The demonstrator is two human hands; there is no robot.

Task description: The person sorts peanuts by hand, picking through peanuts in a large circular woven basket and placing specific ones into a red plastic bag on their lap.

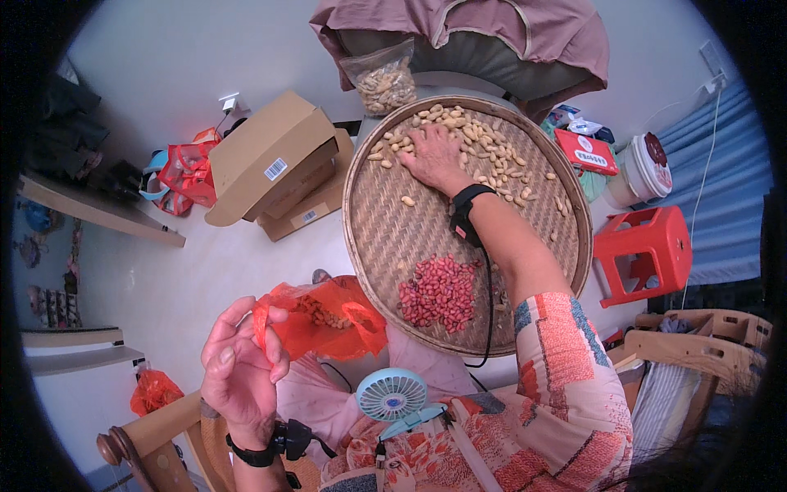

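My right hand (432, 157) reaches across a round woven bamboo tray (375, 227) and rests on unshelled peanuts (492, 147) at its far side, fingers spread; anything under the palm is hidden. A pile of shelled red-skinned peanuts (438, 293) lies on the tray's near part. At the lower left, my left hand (243, 353) faces palm up, holding a handle loop of a red plastic bag (289, 344) over its fingers. Inside that open bag are peanut shells or peanuts (323, 313); which, I cannot tell.
Behind the tray, a clear bag of peanuts (387, 86) leans near a cloth-draped chair (516, 55). Cardboard boxes (270, 157) stand on the left, a red plastic stool (652, 252) on the right. A small blue fan (391, 395) hangs at my chest, and a cable (490, 307) trails from my right wrist.
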